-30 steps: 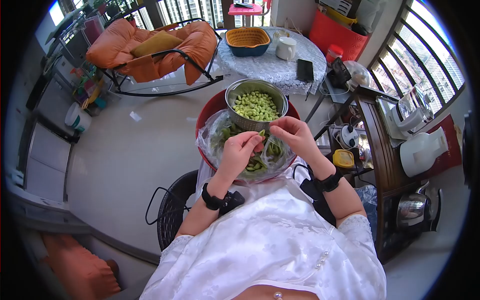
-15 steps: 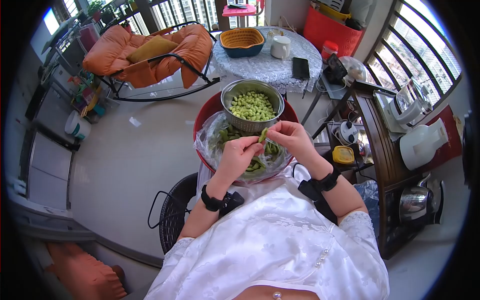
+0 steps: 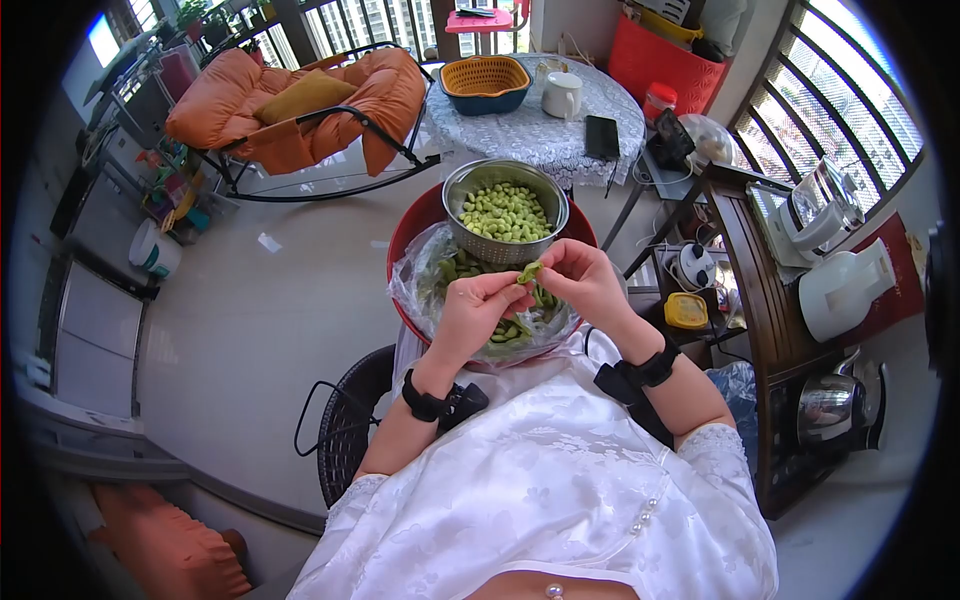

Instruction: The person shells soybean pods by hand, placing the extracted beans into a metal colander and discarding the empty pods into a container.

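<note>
A green bean pod [image 3: 529, 272] is pinched between my two hands, bent and seemingly split. My left hand [image 3: 482, 308] grips its lower end with thumb and fingertips. From the other side, the fingertips of my right hand [image 3: 580, 278] press on it. Below them lies a clear plastic bag [image 3: 415, 290] with many more green pods [image 3: 510, 330], partly hidden by my hands. The bag rests in a red basin [image 3: 402, 240]. Toward the basin's far side stands a perforated metal colander [image 3: 462, 226] full of shelled green beans [image 3: 505, 211].
Beyond the basin is a round table [image 3: 500, 135] with a lace cloth, bearing a basket [image 3: 485, 85], a white mug [image 3: 562, 95] and a black phone [image 3: 601, 138]. An orange rocking chair [image 3: 300, 110] stands far left. On my right is a dark wooden shelf [image 3: 745, 260] with a white kettle [image 3: 845, 290].
The pod has gone from straight to bent and opened between my fingertips. My right hand has shifted slightly; my left hand stays nearly in place.
</note>
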The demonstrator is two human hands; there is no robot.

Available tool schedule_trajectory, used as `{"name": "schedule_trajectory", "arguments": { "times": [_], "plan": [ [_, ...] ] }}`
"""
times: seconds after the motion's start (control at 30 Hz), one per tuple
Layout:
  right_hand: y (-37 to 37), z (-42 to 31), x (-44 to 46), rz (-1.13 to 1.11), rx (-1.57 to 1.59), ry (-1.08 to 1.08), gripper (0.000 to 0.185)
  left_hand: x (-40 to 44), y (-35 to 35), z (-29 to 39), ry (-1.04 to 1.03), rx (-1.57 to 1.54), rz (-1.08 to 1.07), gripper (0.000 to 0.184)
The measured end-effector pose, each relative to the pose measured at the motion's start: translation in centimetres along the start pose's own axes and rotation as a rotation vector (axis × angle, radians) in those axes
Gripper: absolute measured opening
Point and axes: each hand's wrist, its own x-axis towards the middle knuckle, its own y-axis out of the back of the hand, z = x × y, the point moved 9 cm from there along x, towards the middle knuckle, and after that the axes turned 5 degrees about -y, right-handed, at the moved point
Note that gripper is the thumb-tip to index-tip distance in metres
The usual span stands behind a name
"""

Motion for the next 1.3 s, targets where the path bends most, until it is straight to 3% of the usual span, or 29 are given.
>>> {"name": "schedule_trajectory", "arguments": {
  "times": [0.8, 0.87, 0.9, 0.97, 1.1, 1.17, 1.3],
  "plan": [
    [-0.4, 1.2, 0.4, 0.052, -0.013, 0.043, 0.009, -0.1, 0.7, 1.0, -0.113, 0.131, 0.153, 0.015],
    [0.8, 0.1, -0.1, 0.261, -0.198, 0.119, 0.010, -0.1, 1.0, 1.1, -0.092, 0.172, 0.168, 0.015],
    [0.7, -0.2, -0.2, 0.260, -0.198, 0.119, 0.010, -0.1, 1.3, 1.1, -0.069, 0.214, 0.182, 0.015],
    [-0.8, -3.4, -1.0, 0.215, -0.604, 0.334, 0.012, -0.2, 1.4, 0.9, -0.083, 0.228, 0.195, 0.015],
    [-2.1, -4.2, -1.5, 0.203, -0.738, 0.370, 0.014, -0.2, 1.5, 1.6, -0.188, 0.392, 0.203, 0.012],
    [-2.8, -4.3, -1.7, 0.169, -0.875, 0.516, 0.019, -0.1, 1.6, 1.4, -0.227, 0.437, 0.198, 0.012],
    [-2.9, -5.4, -2.0, 0.105, -1.029, 0.606, 0.016, -0.5, 0.7, 2.6, -0.347, 0.623, 0.195, 0.010]
  ]
}}
